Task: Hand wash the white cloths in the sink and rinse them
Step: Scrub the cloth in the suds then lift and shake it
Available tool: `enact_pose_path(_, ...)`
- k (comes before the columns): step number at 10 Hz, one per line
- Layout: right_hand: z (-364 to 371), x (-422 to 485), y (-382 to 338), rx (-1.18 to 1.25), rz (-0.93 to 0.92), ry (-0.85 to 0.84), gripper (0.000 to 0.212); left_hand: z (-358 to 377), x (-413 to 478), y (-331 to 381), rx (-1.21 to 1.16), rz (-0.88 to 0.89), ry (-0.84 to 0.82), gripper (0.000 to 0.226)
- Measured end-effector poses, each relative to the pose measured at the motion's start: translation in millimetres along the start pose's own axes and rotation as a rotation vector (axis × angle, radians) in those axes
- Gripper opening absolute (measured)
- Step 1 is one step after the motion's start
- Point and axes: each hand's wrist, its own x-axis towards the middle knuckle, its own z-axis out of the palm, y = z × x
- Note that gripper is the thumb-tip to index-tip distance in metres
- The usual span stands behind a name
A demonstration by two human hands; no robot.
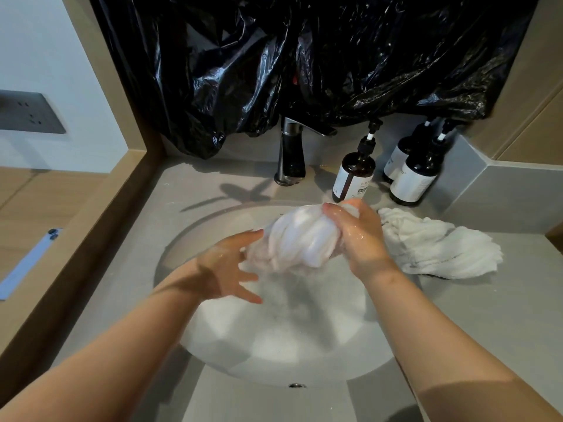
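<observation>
A bunched, wet white cloth (300,239) hangs above the sink (182,245), which holds soapy water. My right hand (359,236) grips the cloth's right end, fingers curled over it. My left hand (227,266) is at the cloth's left end with fingers spread and straight, fingertips touching the fabric. A second white cloth (435,245) lies crumpled on the counter to the right of the sink.
A dark faucet (291,150) stands behind the sink. Three dark pump bottles (355,172) (399,153) (419,175) stand at the back right. Black plastic sheeting (304,56) covers the wall above. A phone (30,263) lies on the wooden ledge at left.
</observation>
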Motion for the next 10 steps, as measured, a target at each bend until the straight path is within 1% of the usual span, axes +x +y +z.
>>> enact_pose_path(1,4.5,-6.9,-11.0,-0.230,-0.261,-0.090,0.022,-1.5,0.1,0.2,-0.251,-0.156,-0.097,0.066)
enact_pose_path(2,8.7,-17.3,-19.8,-0.428,-0.523,-0.252,0.025,11.1,4.9,-8.9,-0.078,-0.032,0.136,0.099)
enact_pose_path(3,17.0,-27.9,-24.1,-0.585,-0.644,-0.440,0.036,8.9,15.8,-16.1,0.080,0.073,0.224,0.113)
enact_pose_path(4,24.7,-34.5,-21.1,-0.697,-0.801,-0.507,0.046,32.4,6.3,-0.3,-0.225,-0.001,0.094,0.042)
enact_pose_path(5,28.6,-39.2,-20.1,-0.767,-0.825,-0.574,0.049,27.9,10.4,-6.5,-0.278,-0.039,0.050,0.038)
enact_pose_path(6,24.6,-35.7,-19.0,-0.676,-0.817,-0.502,0.047,28.0,11.3,-3.3,-0.406,-0.131,-0.005,0.013)
enact_pose_path(7,15.9,-30.3,-10.5,-0.500,-0.723,-0.393,0.035,25.0,12.4,1.0,-0.492,-0.115,0.098,0.036)
enact_pose_path(8,11.3,-29.6,-2.8,-0.342,-0.627,-0.320,0.025,24.5,12.8,6.4,-0.514,-0.162,0.109,0.062)
enact_pose_path(9,11.5,-30.8,0.5,-0.328,-0.688,-0.260,0.023,30.9,15.9,11.1,-0.370,0.016,0.233,0.033)
enact_pose_path(10,12.2,-30.7,5.3,-0.203,-0.619,-0.121,0.018,41.7,15.3,17.3,-0.120,0.268,0.327,0.032)
